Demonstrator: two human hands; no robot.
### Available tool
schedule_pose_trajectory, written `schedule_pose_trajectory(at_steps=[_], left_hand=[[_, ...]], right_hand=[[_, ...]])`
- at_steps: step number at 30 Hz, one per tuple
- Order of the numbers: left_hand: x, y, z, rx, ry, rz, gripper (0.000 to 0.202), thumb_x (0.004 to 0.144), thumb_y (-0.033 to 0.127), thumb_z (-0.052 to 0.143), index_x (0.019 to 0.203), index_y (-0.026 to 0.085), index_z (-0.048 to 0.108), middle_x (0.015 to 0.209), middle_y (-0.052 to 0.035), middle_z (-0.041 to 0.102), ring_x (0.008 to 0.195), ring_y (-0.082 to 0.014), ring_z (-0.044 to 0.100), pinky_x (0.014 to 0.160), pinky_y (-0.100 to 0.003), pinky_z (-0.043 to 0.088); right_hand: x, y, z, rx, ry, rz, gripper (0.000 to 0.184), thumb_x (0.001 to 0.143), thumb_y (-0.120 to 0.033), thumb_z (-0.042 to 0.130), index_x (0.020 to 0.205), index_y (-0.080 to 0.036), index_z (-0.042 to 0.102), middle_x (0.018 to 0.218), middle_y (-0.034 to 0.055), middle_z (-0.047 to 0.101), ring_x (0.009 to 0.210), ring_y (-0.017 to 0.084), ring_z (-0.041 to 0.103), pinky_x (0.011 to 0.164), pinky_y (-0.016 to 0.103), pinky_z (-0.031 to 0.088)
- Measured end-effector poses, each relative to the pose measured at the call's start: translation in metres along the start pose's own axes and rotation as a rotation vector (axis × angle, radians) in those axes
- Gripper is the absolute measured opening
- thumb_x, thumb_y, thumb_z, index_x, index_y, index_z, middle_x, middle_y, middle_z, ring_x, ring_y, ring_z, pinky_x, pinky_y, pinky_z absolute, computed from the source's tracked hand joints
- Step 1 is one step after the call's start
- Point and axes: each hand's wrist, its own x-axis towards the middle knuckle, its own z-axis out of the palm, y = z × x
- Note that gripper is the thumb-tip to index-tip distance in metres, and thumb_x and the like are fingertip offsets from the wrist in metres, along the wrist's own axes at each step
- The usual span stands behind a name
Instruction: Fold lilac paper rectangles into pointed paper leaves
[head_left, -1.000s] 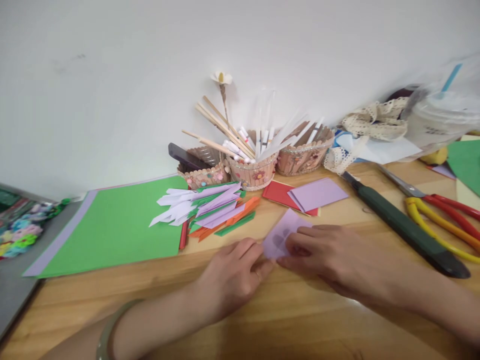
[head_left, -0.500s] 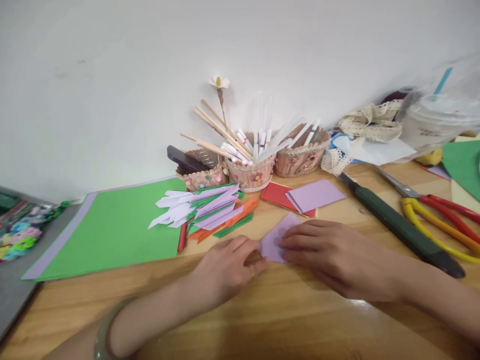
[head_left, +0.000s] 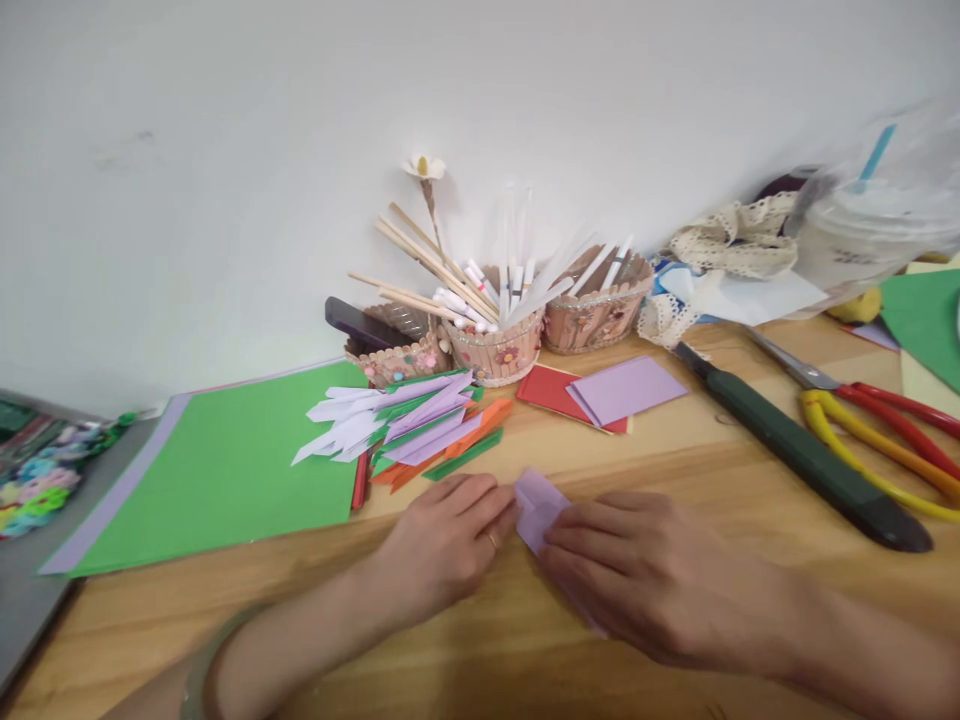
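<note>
A small folded piece of lilac paper (head_left: 538,503) lies on the wooden table (head_left: 660,460) between my hands. My left hand (head_left: 442,545) rests at its left edge, fingers curled and pressed to the paper. My right hand (head_left: 637,580) lies flat over the paper's right part, pressing it down and hiding most of it. Just behind sits a pile of folded paper strips (head_left: 405,425) in lilac, white, green and orange.
A green sheet (head_left: 225,465) lies at the left. Popsicle-stick baskets (head_left: 495,350) with sticks and pens stand by the wall. Red and lilac squares (head_left: 607,392), a dark utility knife (head_left: 802,455), scissors (head_left: 877,410), lace and a plastic cup (head_left: 862,240) are at the right.
The lilac paper has been folded smaller. Both hands moved nearer to me, and the right hand now covers more of the paper.
</note>
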Motion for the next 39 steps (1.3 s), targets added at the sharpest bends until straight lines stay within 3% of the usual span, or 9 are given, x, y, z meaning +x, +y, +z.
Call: schedule_pose_trajectory(at_steps=[2,5,10,15,20,26,29,39], left_hand=[[0.002,0.0,-0.001,-0.005,-0.017,0.002,0.028,0.099,0.015,0.035,0.104,0.01,0.062,0.097,-0.006,0.068,0.089,-0.0172,0.06,0.079,-0.029,0.05],[0.003,0.0,0.0,-0.022,-0.036,-0.005,0.029,0.1,0.015,0.034,0.104,0.011,0.062,0.099,-0.0047,0.068,0.09,-0.016,0.06,0.081,-0.028,0.05],[0.004,0.0,0.002,-0.071,-0.025,-0.029,0.029,0.101,0.017,0.033,0.102,0.012,0.062,0.099,-0.0033,0.069,0.091,-0.0151,0.06,0.082,-0.028,0.051],[0.004,-0.001,0.005,-0.12,-0.021,-0.027,0.025,0.1,0.018,0.037,0.102,0.013,0.062,0.098,-0.0022,0.069,0.091,-0.0148,0.06,0.08,-0.028,0.051],[0.006,-0.003,0.0,-0.109,-0.037,0.015,0.023,0.099,0.016,0.04,0.104,0.013,0.062,0.099,-0.0043,0.068,0.094,-0.0166,0.06,0.08,-0.03,0.052],[0.006,-0.005,-0.001,-0.121,-0.039,0.02,0.023,0.098,0.015,0.041,0.105,0.012,0.062,0.098,-0.0044,0.068,0.093,-0.0173,0.059,0.079,-0.03,0.052],[0.004,-0.004,0.004,-0.095,-0.03,0.012,0.021,0.098,0.016,0.042,0.105,0.012,0.062,0.098,-0.0043,0.068,0.092,-0.0166,0.06,0.079,-0.03,0.052],[0.003,-0.001,0.006,-0.107,-0.053,-0.026,0.018,0.097,0.018,0.045,0.103,0.015,0.062,0.099,-0.0032,0.067,0.095,-0.0167,0.06,0.083,-0.03,0.052]], right_hand=[[0.0,0.003,0.001,0.003,0.055,0.064,0.028,0.093,-0.013,0.037,0.091,-0.014,0.064,0.07,0.0051,0.063,0.066,0.016,0.057,0.061,0.027,0.044],[0.002,0.01,0.004,0.013,0.108,0.326,0.024,0.092,-0.017,0.041,0.088,-0.015,0.065,0.071,0.0048,0.063,0.066,0.016,0.058,0.06,0.027,0.044],[0.009,0.016,0.008,0.107,0.046,0.661,0.015,0.087,-0.021,0.052,0.082,-0.02,0.067,0.079,0.003,0.067,0.072,0.017,0.061,0.064,0.028,0.044],[0.016,0.018,0.011,0.215,0.013,0.761,0.013,0.085,-0.023,0.055,0.081,-0.023,0.067,0.079,-0.0001,0.068,0.072,0.016,0.061,0.059,0.026,0.042],[0.012,0.02,0.019,0.173,0.057,0.702,0.011,0.083,-0.018,0.057,0.078,-0.021,0.066,0.076,0.0003,0.067,0.068,0.015,0.06,0.058,0.025,0.041],[0.001,0.02,0.021,-0.044,0.074,0.3,0.019,0.092,-0.016,0.046,0.086,-0.016,0.064,0.077,0.0047,0.063,0.072,0.017,0.058,0.061,0.027,0.044],[-0.001,0.02,0.017,-0.116,0.045,0.166,0.023,0.094,-0.014,0.04,0.093,-0.014,0.063,0.08,0.0066,0.063,0.073,0.018,0.056,0.062,0.028,0.045],[0.0,0.019,0.012,-0.149,-0.016,0.076,0.028,0.095,-0.011,0.034,0.095,-0.011,0.062,0.083,0.008,0.061,0.075,0.019,0.053,0.063,0.03,0.046]])
